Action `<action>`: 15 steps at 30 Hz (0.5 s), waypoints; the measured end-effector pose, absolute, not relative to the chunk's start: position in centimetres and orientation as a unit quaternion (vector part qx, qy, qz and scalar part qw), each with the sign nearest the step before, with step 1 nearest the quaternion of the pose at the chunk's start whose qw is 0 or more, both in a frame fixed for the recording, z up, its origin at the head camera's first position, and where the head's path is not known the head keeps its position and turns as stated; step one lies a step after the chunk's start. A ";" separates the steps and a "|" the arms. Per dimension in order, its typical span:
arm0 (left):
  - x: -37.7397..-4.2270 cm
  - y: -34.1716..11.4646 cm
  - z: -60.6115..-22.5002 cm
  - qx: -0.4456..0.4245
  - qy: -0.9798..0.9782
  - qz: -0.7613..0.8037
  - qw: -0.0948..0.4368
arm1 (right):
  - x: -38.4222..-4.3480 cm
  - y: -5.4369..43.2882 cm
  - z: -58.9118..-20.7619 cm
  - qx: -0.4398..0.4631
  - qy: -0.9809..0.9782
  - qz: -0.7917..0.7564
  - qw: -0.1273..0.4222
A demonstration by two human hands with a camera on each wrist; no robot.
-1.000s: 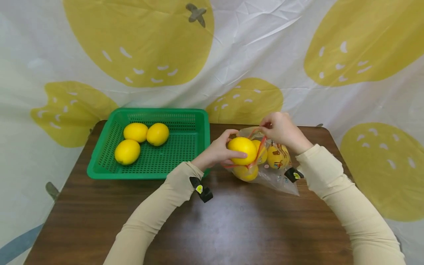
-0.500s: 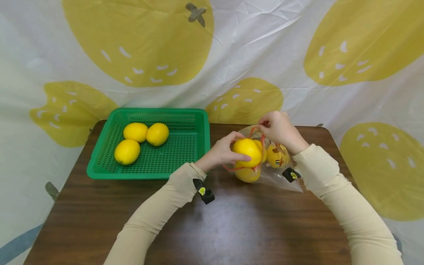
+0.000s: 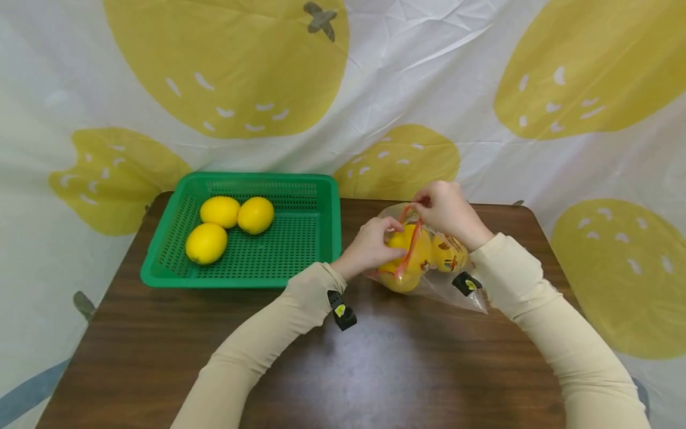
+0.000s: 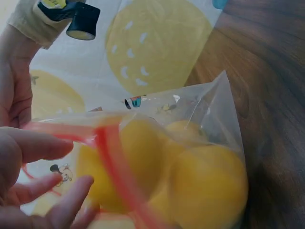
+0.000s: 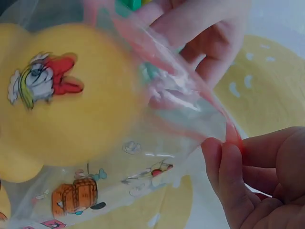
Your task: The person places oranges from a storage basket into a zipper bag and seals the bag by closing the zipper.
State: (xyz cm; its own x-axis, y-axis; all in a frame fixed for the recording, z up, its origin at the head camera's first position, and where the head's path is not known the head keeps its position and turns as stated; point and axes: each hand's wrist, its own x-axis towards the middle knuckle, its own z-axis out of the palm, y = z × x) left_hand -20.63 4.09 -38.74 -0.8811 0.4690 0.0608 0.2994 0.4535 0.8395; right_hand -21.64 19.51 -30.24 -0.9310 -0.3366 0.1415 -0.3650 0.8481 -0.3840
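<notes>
A clear plastic bag point(image 3: 442, 291) with a red-edged mouth and printed cartoon figures lies on its side, several lemons inside. My right hand point(image 3: 447, 210) pinches the red edge between thumb and fingers, lifting the mouth. At the opening is my left hand point(image 3: 371, 247), fingers spread and parted from the nearest lemon point(image 4: 140, 162). In the left wrist view that lemon sits just within the red edge, behind the film. Another lemon point(image 4: 209, 186) fills the bag's far end. The right wrist view shows the pinched corner of the bag point(image 5: 217, 119) and my left fingers behind the film.
A green plastic basket point(image 3: 241, 282) stands to the left, with three lemons point(image 3: 206, 243) grouped at its left side. Everything rests on a dark wooden table point(image 3: 375, 363). A lemon-print cloth point(image 3: 396, 89) hangs right behind the table's back edge.
My left hand has moved right with a lemon into the bag's mouth, and its fingers have come off it. My right hand keeps its pinch on the edge, shifting slightly left.
</notes>
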 end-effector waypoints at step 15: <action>-22.0 -0.3 -37.0 0.221 0.833 0.494 0.117 | -21.3 21.1 -28.8 0.168 -0.965 0.198 0.034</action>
